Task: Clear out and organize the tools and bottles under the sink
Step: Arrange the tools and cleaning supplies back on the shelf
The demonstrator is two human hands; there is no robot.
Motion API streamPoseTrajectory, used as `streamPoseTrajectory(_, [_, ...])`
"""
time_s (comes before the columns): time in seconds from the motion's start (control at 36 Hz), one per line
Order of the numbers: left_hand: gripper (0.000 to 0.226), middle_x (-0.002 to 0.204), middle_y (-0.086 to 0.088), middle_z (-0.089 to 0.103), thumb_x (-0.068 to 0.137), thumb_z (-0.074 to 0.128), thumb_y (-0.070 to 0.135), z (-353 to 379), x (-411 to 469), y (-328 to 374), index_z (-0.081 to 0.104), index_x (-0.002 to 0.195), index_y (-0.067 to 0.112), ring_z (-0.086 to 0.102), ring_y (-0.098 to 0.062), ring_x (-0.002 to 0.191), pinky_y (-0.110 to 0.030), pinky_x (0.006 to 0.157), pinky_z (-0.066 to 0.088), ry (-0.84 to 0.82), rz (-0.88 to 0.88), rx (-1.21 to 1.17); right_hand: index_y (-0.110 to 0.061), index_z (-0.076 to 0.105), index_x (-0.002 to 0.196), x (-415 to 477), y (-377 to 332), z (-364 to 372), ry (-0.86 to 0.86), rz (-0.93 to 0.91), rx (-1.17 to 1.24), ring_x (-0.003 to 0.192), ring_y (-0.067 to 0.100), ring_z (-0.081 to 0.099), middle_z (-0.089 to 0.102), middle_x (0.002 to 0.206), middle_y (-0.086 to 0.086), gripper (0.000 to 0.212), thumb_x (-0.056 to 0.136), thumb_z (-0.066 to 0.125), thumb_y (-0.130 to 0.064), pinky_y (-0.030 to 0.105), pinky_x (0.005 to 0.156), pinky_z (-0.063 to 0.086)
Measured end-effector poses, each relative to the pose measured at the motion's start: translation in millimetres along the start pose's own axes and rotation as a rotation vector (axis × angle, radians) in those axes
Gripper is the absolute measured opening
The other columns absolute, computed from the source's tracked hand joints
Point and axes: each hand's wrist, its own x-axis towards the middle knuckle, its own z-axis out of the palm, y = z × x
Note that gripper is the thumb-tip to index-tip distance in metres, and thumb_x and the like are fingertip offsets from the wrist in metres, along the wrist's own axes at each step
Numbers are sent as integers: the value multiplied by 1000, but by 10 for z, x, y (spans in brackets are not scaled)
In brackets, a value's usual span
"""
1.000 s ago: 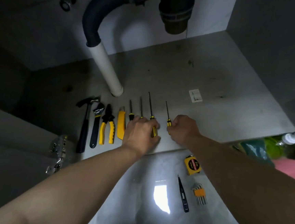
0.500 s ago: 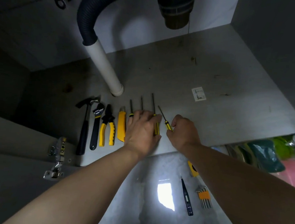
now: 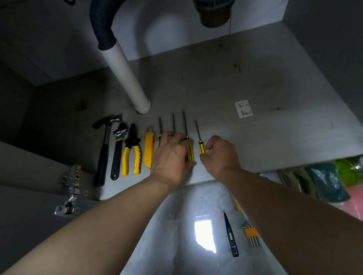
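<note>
Head view into a dim sink cabinet: the right grip (image 3: 220, 158) is curled, pinching the yellow-and-black handle of a small screwdriver (image 3: 202, 147) that lies on the grey cabinet floor (image 3: 264, 131). Just left of it, the left grip (image 3: 171, 156) rests with loose fingers over three more screwdrivers (image 3: 189, 153). Farther left lie a utility knife (image 3: 148, 149), pliers (image 3: 132, 141), a wrench (image 3: 116, 153) and a hammer (image 3: 103, 152). Beyond them, a white drain pipe (image 3: 126, 75) meets the floor.

On the cabinet floor (image 3: 268, 90), left to right: hammer (image 3: 103, 152), wrench (image 3: 117, 151), pliers (image 3: 132, 152), knife (image 3: 148, 149), screwdrivers (image 3: 202, 147); drainpipe (image 3: 126, 75) behind them; on the room floor (image 3: 176, 264) in front, tester pen (image 3: 230, 233) left of hex keys (image 3: 252, 233).
</note>
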Motion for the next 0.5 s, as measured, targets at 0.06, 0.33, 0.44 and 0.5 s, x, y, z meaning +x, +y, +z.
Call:
streamPoseTrajectory(0.06, [61,139,12,54,81,75,51,4,-3,1,57,136,35,36,-25,132,-37,102,32,-2,-7,-6,-5,64,103,12,1,13,-1,4,9,95,29,67,69,100,14,22,83,72,-10,37,85,56])
streamPoseTrajectory(0.33, [65,141,10,53,82,74,51,22,-28,-36,54,141,33,34,-25,133,-36,101,31,-2,-16,-41,-8,61,106,24,82,13,-2,-35,-5,95,27,65,69,100,13,31,83,76,-21,34,82,54])
streamPoseTrajectory(0.44, [65,139,6,53,79,75,48,-23,-113,-8,55,138,30,36,-25,130,-36,101,32,8,4,-67,-16,62,91,-41,159,-159,15,-44,-20,86,24,66,69,85,5,16,84,71,-27,33,80,55])
streamPoseTrajectory(0.5, [58,131,0,55,78,74,45,-60,-194,35,60,130,24,42,-26,122,-37,97,34,59,33,-63,-20,62,79,-117,224,-282,-3,-81,-29,77,17,65,65,72,-4,12,86,68,-28,27,75,52])
